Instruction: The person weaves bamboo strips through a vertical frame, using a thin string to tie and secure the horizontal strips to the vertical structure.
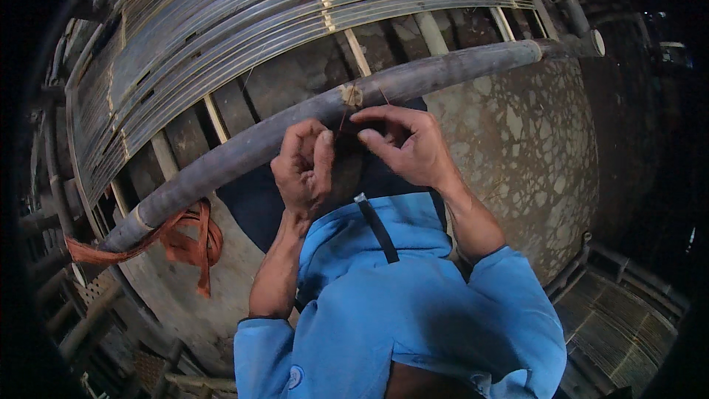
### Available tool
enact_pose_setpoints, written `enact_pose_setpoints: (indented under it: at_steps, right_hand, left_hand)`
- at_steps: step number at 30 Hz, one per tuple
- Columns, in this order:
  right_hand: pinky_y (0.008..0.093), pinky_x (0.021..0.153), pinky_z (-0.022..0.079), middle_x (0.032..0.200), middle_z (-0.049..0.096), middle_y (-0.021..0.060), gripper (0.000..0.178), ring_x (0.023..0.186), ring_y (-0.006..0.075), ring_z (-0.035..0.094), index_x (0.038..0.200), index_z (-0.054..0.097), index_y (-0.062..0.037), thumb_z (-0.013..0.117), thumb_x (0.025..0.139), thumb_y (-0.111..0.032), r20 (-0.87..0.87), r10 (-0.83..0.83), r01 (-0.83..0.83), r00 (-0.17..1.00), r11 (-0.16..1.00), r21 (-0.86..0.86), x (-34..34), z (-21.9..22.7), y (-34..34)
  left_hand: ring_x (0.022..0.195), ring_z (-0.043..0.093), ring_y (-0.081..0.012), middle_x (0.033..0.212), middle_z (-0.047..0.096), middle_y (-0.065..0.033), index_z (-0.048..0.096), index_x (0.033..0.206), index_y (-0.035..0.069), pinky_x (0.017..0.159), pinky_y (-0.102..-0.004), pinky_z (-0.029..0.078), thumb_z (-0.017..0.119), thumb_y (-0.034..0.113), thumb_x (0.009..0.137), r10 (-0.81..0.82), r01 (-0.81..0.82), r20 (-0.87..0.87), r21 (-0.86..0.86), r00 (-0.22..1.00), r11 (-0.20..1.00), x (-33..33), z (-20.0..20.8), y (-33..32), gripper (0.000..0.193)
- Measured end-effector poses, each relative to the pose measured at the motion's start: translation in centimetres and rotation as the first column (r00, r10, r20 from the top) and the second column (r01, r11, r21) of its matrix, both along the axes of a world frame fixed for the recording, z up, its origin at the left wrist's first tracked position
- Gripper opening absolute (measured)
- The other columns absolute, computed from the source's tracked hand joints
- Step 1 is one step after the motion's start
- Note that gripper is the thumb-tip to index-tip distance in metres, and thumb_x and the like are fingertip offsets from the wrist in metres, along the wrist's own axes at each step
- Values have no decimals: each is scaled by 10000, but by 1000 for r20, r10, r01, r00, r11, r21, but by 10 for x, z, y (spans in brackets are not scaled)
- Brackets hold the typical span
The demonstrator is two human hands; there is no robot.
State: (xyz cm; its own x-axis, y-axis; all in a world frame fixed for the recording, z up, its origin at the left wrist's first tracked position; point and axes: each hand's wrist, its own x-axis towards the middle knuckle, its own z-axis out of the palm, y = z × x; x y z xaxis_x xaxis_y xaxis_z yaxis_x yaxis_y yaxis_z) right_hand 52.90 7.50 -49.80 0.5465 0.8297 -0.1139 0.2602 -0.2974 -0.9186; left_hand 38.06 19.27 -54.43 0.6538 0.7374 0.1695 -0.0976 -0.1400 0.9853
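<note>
A thick dark bamboo pole (244,146) runs across in front of me, with a pale node or notch at its middle. Thin red cord (343,116) comes down over the pole near that node, and a second strand drops behind my right hand. My left hand (303,162) is just below the pole, fingers curled and thumb against the index finger, by the cord's lower part. To its right, my right hand (413,144) has bent fingers around the cord; its thumb and index tips point toward the left hand. The exact grip is partly hidden.
Beyond the pole lies a rack of split bamboo slats (244,37) on crosspieces. A bundle of orange-red strips (196,240) hangs over the pole's left end. Stone-patterned floor (524,155) is at right; another slatted bamboo piece (617,332) stands at lower right.
</note>
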Motion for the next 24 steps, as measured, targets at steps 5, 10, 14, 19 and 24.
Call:
enact_pose_setpoints:
  at_steps: [5,10,14,19,24]
  right_hand:
    - [317,628,520,829,711,92,201,644,178,640,1036,730,-42,749,843,-94,13,75,-75,997,968,238,-1,-13,7]
    - [352,667,520,867,598,59,217,734,268,612,925,741,-138,821,727,-102,406,206,-300,890,936,183,17,4,4]
    - [338,698,517,964,526,63,214,807,246,615,883,736,-165,828,709,-82,507,147,-311,850,915,257,15,3,7]
    - [298,726,523,1072,598,62,139,885,163,653,923,741,-86,794,800,-49,264,-19,-112,964,875,471,10,-11,15]
    - [266,734,535,928,708,73,130,838,114,665,959,725,-3,775,849,-49,-175,-139,189,975,929,319,-5,-13,18]
  left_hand:
    - [705,578,-44,787,618,9,602,1078,22,641,-188,458,626,21,957,-93,86,11,289,996,953,8,5,6,123]
    - [605,563,-56,784,642,17,639,1110,33,567,-205,449,589,179,1006,-342,292,-17,-478,940,828,14,20,21,187]
    - [545,481,-26,802,630,11,648,1126,23,481,-200,376,566,195,1016,-672,461,18,-741,740,488,23,19,41,220]
    - [533,493,-28,833,636,-6,629,1078,21,472,-192,381,596,157,997,-428,482,280,-725,859,493,26,11,31,161]
    - [580,553,-33,879,642,-20,610,1074,24,509,-187,424,609,114,988,-280,308,134,-509,951,804,18,18,15,125]
